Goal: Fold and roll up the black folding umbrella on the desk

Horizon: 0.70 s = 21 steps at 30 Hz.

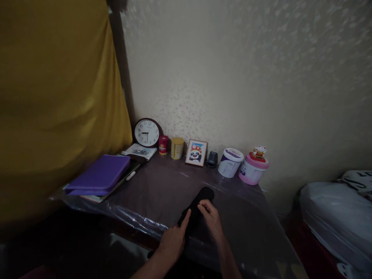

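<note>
The fingers [187, 219] of the left hand [173, 241] are partly folded, with the index stretched out along the long, black, round-ended bundle [205, 195]; whether the folded ones grip it cannot be told. On the right hand [211, 220], thumb and index fingertips nearly meet over its right side; whether they pinch any of it is unclear. The bundle lies near the front edge of the dark brown table under clear plastic sheeting [171, 186]. Its long axis runs diagonally, the rounded end pointing away and right toward the wall, the other end toward the person, partly hidden by the left hand. Farther out, left, lies a flat purple plastic folder [100, 172]. Beyond the rounded end, along the patterned grey wall [232, 77], stand a wood-framed panda picture [197, 153] and a white round tub with a purple-and-white lid [231, 163].
</note>
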Each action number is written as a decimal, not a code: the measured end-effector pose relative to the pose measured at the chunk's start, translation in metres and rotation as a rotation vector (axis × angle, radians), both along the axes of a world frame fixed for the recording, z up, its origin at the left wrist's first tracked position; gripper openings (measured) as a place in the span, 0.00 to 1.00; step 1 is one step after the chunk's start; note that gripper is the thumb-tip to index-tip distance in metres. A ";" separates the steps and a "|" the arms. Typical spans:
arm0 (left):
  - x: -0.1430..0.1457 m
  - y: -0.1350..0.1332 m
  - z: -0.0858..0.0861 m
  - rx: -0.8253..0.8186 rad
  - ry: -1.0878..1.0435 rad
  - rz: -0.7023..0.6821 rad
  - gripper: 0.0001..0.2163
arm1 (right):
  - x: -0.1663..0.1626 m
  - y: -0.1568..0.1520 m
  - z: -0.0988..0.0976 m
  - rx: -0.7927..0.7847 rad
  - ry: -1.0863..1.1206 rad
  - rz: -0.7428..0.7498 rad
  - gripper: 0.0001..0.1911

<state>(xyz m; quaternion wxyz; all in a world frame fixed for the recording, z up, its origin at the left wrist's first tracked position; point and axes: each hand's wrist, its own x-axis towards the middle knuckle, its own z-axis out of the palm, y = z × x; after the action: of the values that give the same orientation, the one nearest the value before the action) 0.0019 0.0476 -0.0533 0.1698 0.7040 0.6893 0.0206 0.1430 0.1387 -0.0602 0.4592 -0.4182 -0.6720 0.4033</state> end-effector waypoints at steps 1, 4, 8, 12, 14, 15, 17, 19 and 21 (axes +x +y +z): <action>0.001 0.000 0.001 -0.010 0.008 0.007 0.37 | 0.001 -0.002 0.003 -0.014 0.007 0.025 0.12; 0.005 -0.001 0.003 -0.012 0.037 0.020 0.35 | 0.002 -0.007 0.010 0.002 -0.002 0.082 0.11; 0.007 -0.003 0.000 0.009 0.073 0.016 0.34 | 0.001 -0.003 0.016 0.076 -0.082 0.151 0.10; 0.009 -0.004 -0.002 0.015 0.091 0.020 0.34 | 0.001 0.006 0.020 0.091 -0.230 0.184 0.11; 0.009 -0.004 -0.002 0.014 0.100 0.025 0.34 | 0.001 0.007 0.022 0.059 -0.295 0.187 0.11; 0.010 -0.003 -0.002 0.014 0.104 0.026 0.34 | 0.001 0.008 0.023 0.052 -0.311 0.189 0.11; 0.010 -0.003 -0.002 0.013 0.107 0.029 0.34 | 0.000 0.009 0.024 0.056 -0.327 0.190 0.11; 0.009 -0.004 -0.001 0.013 0.105 0.028 0.34 | -0.002 0.011 0.024 0.076 -0.363 0.180 0.10; 0.010 -0.005 0.001 0.009 0.099 0.020 0.34 | -0.004 0.015 0.021 0.112 -0.429 0.161 0.08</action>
<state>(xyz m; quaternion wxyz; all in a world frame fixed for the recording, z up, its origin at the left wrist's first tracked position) 0.0114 0.0428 -0.0523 0.1321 0.6980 0.7038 -0.0094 0.1387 0.1533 -0.0392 0.2948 -0.4131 -0.8066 0.3029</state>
